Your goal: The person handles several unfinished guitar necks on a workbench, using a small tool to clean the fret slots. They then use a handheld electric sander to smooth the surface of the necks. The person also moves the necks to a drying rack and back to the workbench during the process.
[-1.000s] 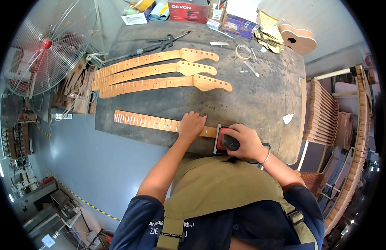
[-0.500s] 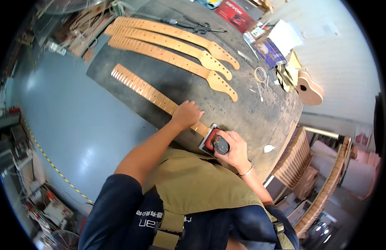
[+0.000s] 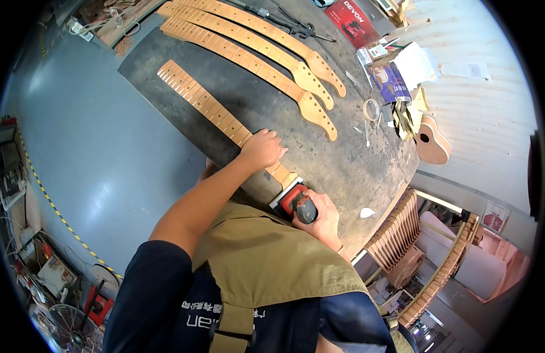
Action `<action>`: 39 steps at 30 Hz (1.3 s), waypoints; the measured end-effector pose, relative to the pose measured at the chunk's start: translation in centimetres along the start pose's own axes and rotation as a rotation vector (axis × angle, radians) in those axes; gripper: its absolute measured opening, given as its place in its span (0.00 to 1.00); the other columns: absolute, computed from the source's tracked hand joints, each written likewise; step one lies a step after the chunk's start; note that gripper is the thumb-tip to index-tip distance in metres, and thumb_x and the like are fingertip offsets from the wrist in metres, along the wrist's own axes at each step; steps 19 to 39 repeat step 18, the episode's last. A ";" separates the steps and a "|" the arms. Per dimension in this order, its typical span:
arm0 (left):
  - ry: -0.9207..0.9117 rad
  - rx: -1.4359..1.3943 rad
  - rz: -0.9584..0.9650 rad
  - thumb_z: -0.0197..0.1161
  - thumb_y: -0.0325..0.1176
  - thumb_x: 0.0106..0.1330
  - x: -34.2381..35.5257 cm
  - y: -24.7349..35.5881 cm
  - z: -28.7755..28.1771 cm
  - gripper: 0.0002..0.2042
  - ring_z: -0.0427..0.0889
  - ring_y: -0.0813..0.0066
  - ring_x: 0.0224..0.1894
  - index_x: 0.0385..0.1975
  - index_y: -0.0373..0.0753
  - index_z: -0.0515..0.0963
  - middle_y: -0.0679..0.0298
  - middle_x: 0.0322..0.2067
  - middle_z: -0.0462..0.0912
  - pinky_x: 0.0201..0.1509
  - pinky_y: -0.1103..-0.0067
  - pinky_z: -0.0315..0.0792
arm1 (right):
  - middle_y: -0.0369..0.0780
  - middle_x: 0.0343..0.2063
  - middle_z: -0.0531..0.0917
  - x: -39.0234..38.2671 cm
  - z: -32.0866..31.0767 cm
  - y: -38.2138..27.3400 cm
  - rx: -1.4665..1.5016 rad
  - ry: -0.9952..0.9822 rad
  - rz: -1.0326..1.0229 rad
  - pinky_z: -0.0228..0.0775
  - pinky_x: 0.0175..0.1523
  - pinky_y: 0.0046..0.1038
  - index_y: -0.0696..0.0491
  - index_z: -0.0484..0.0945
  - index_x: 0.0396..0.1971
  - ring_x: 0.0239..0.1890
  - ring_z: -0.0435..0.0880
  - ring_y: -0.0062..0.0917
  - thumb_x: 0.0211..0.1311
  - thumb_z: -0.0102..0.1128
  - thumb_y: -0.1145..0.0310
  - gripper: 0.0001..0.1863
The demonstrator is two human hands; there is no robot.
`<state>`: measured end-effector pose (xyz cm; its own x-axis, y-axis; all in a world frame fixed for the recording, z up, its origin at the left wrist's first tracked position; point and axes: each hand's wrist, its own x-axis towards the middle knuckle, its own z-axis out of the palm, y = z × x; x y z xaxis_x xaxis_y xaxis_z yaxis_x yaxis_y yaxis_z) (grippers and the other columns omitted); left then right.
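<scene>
A maple guitar neck [image 3: 216, 113] lies slantwise on the dark worktop, its far end up to the left. My left hand [image 3: 264, 149] is wrapped round it past its middle, fingers closed. In my right hand [image 3: 322, 219] is a red and black electric sander [image 3: 296, 202], gripped by its rounded top. The sander's flat pad rests over the near end of the neck and covers the headstock there. Three more guitar necks [image 3: 243, 57] lie side by side beyond, their headstocks toward the right.
The worktop [image 3: 349, 159] carries a roll of tape [image 3: 370, 109], a red box [image 3: 352, 23], a purple box [image 3: 391, 81] and a black cable tool [image 3: 293, 26]. An unfinished guitar body [image 3: 432, 140] leans at right. Below it stands a wooden rack [image 3: 396, 229].
The sander and my right hand have shifted slightly down and left over the headstock end. My left hand keeps its hold on the neck. The whole view has tilted a little.
</scene>
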<state>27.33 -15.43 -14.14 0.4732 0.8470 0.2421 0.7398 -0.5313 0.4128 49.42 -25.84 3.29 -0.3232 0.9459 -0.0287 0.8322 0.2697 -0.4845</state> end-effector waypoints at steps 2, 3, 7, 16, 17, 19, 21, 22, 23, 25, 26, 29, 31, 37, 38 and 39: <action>-0.021 0.015 -0.002 0.61 0.44 0.75 0.0 0.0 -0.1 0.20 0.79 0.64 0.42 0.19 0.42 0.84 0.66 0.29 0.85 0.50 0.68 0.70 | 0.38 0.38 0.87 -0.3 0.1 -0.1 -0.013 -0.014 0.023 0.83 0.46 0.37 0.47 0.84 0.51 0.41 0.87 0.36 0.37 0.81 0.66 0.32; -0.005 0.008 -0.003 0.61 0.44 0.75 0.0 0.0 0.0 0.21 0.79 0.64 0.42 0.19 0.42 0.84 0.66 0.29 0.85 0.50 0.68 0.70 | 0.39 0.38 0.87 -0.5 0.0 -0.2 -0.022 -0.018 0.039 0.83 0.46 0.37 0.47 0.84 0.51 0.41 0.88 0.37 0.37 0.81 0.65 0.32; -0.009 -0.011 -0.009 0.60 0.45 0.76 0.0 -0.1 0.1 0.21 0.79 0.65 0.43 0.20 0.42 0.85 0.65 0.30 0.85 0.53 0.68 0.71 | 0.39 0.39 0.87 0.4 0.8 -1.3 -0.023 -0.007 0.018 0.83 0.46 0.38 0.47 0.84 0.52 0.41 0.88 0.37 0.38 0.81 0.65 0.34; -0.071 0.011 0.000 0.58 0.46 0.77 0.1 -0.1 -0.2 0.21 0.80 0.64 0.45 0.23 0.42 0.86 0.65 0.31 0.86 0.54 0.68 0.71 | 0.40 0.39 0.86 0.3 0.3 -2.6 -0.056 -0.059 0.093 0.83 0.46 0.38 0.46 0.84 0.53 0.42 0.88 0.39 0.39 0.79 0.63 0.33; -0.064 0.011 0.003 0.58 0.46 0.77 0.0 -0.1 -0.1 0.21 0.80 0.64 0.45 0.23 0.42 0.86 0.65 0.31 0.86 0.54 0.68 0.71 | 0.40 0.40 0.87 0.3 0.3 -2.6 -0.066 -0.078 0.098 0.83 0.46 0.38 0.46 0.83 0.53 0.42 0.88 0.39 0.40 0.79 0.63 0.33; -0.062 0.012 0.005 0.58 0.46 0.77 0.2 -0.1 -0.1 0.21 0.80 0.64 0.45 0.23 0.42 0.86 0.65 0.31 0.86 0.54 0.68 0.71 | 0.40 0.40 0.87 0.2 0.2 -2.6 -0.079 -0.095 0.102 0.83 0.47 0.38 0.46 0.83 0.54 0.43 0.88 0.39 0.40 0.78 0.63 0.33; -0.062 0.012 0.005 0.58 0.46 0.77 0.2 -0.1 -0.1 0.21 0.80 0.64 0.45 0.23 0.42 0.86 0.65 0.31 0.86 0.54 0.68 0.71 | 0.40 0.40 0.87 0.2 0.2 -2.6 -0.079 -0.095 0.102 0.83 0.47 0.38 0.46 0.83 0.54 0.43 0.88 0.39 0.40 0.78 0.63 0.33; -0.062 0.012 0.005 0.58 0.46 0.77 0.2 -0.1 -0.1 0.21 0.80 0.64 0.45 0.23 0.42 0.86 0.65 0.31 0.86 0.54 0.68 0.71 | 0.40 0.40 0.87 0.2 0.2 -2.6 -0.079 -0.095 0.102 0.83 0.47 0.38 0.46 0.83 0.54 0.43 0.88 0.39 0.40 0.78 0.63 0.33; -0.062 0.012 0.005 0.58 0.46 0.77 0.2 -0.1 -0.1 0.21 0.80 0.64 0.45 0.23 0.42 0.86 0.65 0.31 0.86 0.54 0.68 0.71 | 0.40 0.40 0.87 0.2 0.2 -2.6 -0.079 -0.095 0.102 0.83 0.47 0.38 0.46 0.83 0.54 0.43 0.88 0.39 0.40 0.78 0.63 0.33; -0.062 0.012 0.005 0.58 0.46 0.77 0.2 -0.1 -0.1 0.21 0.80 0.64 0.45 0.23 0.42 0.86 0.65 0.31 0.86 0.54 0.68 0.71 | 0.40 0.40 0.87 0.2 0.2 -2.6 -0.079 -0.095 0.102 0.83 0.47 0.38 0.46 0.83 0.54 0.43 0.88 0.39 0.40 0.78 0.63 0.33; -0.062 0.012 0.005 0.58 0.46 0.77 0.2 -0.1 -0.1 0.21 0.80 0.64 0.45 0.23 0.42 0.86 0.65 0.31 0.86 0.54 0.68 0.71 | 0.40 0.40 0.87 0.2 0.2 -2.6 -0.079 -0.095 0.102 0.83 0.47 0.38 0.46 0.83 0.54 0.43 0.88 0.39 0.40 0.78 0.63 0.33; -0.062 0.012 0.005 0.58 0.46 0.77 0.2 -0.1 -0.1 0.21 0.80 0.64 0.45 0.23 0.42 0.86 0.65 0.31 0.86 0.54 0.68 0.71 | 0.40 0.40 0.87 0.2 0.2 -2.6 -0.079 -0.095 0.102 0.83 0.47 0.38 0.46 0.83 0.54 0.43 0.88 0.39 0.40 0.78 0.63 0.33; -0.062 0.012 0.005 0.58 0.46 0.77 0.2 -0.1 -0.1 0.21 0.80 0.64 0.45 0.23 0.42 0.86 0.65 0.31 0.86 0.54 0.68 0.71 | 0.40 0.40 0.87 0.2 0.2 -2.6 -0.079 -0.095 0.102 0.83 0.47 0.38 0.46 0.83 0.54 0.43 0.88 0.39 0.40 0.78 0.63 0.33; -0.062 0.012 0.005 0.58 0.46 0.77 0.2 -0.1 -0.1 0.21 0.80 0.64 0.45 0.23 0.42 0.86 0.65 0.31 0.86 0.54 0.68 0.71 | 0.40 0.40 0.87 0.2 0.2 -2.6 -0.079 -0.095 0.102 0.83 0.47 0.38 0.46 0.83 0.54 0.43 0.88 0.39 0.40 0.78 0.63 0.33; -0.062 0.012 0.005 0.58 0.46 0.77 0.2 -0.1 -0.1 0.21 0.80 0.64 0.45 0.23 0.42 0.86 0.65 0.31 0.86 0.54 0.68 0.71 | 0.40 0.40 0.87 0.2 0.2 -2.6 -0.079 -0.095 0.102 0.83 0.47 0.38 0.46 0.83 0.54 0.43 0.88 0.39 0.40 0.78 0.63 0.33; -0.062 0.012 0.005 0.58 0.46 0.77 0.2 -0.1 -0.1 0.21 0.80 0.64 0.45 0.23 0.42 0.86 0.65 0.31 0.86 0.54 0.68 0.71 | 0.40 0.40 0.87 0.2 0.2 -2.6 -0.079 -0.095 0.102 0.83 0.47 0.38 0.46 0.83 0.54 0.43 0.88 0.39 0.40 0.78 0.63 0.33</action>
